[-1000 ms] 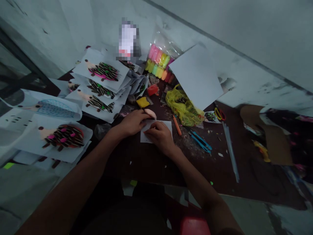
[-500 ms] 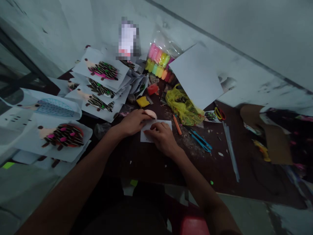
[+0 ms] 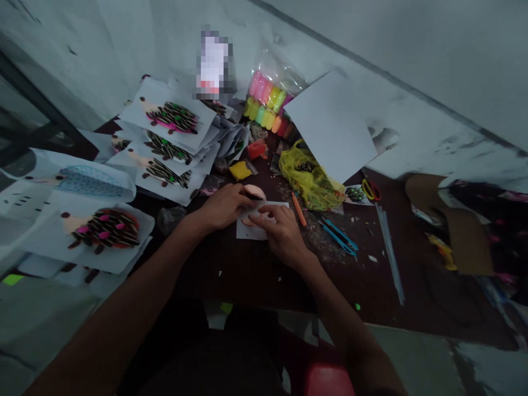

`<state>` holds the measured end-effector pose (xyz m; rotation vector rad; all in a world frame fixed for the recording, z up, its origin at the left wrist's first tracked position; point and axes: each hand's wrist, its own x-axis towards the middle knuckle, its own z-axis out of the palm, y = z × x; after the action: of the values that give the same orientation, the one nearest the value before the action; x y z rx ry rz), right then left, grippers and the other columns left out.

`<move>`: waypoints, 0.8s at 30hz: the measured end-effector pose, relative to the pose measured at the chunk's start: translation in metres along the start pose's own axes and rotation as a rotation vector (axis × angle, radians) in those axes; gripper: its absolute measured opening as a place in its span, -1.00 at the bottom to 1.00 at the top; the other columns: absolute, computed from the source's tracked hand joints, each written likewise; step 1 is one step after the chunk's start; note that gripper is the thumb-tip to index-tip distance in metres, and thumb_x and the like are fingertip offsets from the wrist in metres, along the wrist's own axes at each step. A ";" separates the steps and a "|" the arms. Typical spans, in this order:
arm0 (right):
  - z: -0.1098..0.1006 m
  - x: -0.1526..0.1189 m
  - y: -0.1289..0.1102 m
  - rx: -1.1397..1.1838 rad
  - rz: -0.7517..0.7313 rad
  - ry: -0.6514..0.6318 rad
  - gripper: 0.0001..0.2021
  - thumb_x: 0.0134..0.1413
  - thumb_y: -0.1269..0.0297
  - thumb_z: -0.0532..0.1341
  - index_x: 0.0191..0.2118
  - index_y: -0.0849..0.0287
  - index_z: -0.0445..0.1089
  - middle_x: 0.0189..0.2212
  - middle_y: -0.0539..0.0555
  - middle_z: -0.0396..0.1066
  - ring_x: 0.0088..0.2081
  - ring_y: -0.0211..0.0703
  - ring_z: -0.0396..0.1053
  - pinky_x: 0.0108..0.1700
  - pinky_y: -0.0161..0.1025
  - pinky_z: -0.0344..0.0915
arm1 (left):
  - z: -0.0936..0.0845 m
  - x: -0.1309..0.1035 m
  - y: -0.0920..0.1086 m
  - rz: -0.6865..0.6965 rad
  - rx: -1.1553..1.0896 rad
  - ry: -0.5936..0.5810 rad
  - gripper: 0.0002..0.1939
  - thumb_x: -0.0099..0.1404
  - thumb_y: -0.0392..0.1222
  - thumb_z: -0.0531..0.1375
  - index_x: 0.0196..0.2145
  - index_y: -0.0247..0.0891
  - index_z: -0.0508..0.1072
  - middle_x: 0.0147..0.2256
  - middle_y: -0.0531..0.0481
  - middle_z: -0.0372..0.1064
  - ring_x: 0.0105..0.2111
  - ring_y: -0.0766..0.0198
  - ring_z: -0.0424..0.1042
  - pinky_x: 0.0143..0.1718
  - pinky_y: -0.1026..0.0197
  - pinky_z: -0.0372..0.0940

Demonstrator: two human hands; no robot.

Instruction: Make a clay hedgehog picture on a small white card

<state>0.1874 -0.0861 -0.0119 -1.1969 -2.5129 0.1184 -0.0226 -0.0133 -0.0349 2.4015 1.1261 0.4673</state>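
The small white paper [image 3: 246,233] lies flat on the dark desk [image 3: 231,275] right in front of you, partly covered by your hands, with a pale peach shape [image 3: 248,221] on it. Your left hand [image 3: 225,207] rests at the upper left corner of the paper, its fingers bent beside a round peach piece [image 3: 254,191]; you cannot tell from this view whether that grip has hold of anything. Your right hand [image 3: 281,226] comes over the paper from the other side, its grip parted, with a gap showing between forefinger and thumb and nothing visible clasped there; the thumb is close to the peach shape, though whether it touches is too small to tell.

Just to the right of the paper you have an orange stick [image 3: 298,209], then blue-handled snips [image 3: 339,237]. Beyond those sits a crumpled yellow plastic bag [image 3: 305,181], with a large white sheet [image 3: 332,124] tilted up behind it. A yellow packet [image 3: 240,170] and a red packet [image 3: 257,148] lie past your left hand. To your left are stacked sheets bearing hedgehog pictures [image 3: 107,228].
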 end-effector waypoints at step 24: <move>-0.003 -0.010 -0.011 -0.269 -0.028 -0.034 -0.70 0.39 0.38 0.05 0.08 0.04 0.44 -0.03 0.17 0.42 -0.03 0.02 0.25 0.12 0.06 0.12 | -0.014 -0.014 0.001 -0.003 -0.080 -0.085 -0.40 0.20 0.11 0.29 0.16 -0.14 0.48 0.05 -0.14 0.33 0.07 -0.03 0.30 0.14 -0.01 0.19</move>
<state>0.1857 -0.1007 -0.0095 -1.2662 -2.6371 -0.2144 -0.0373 -0.0210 -0.0238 2.3281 1.0544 0.3974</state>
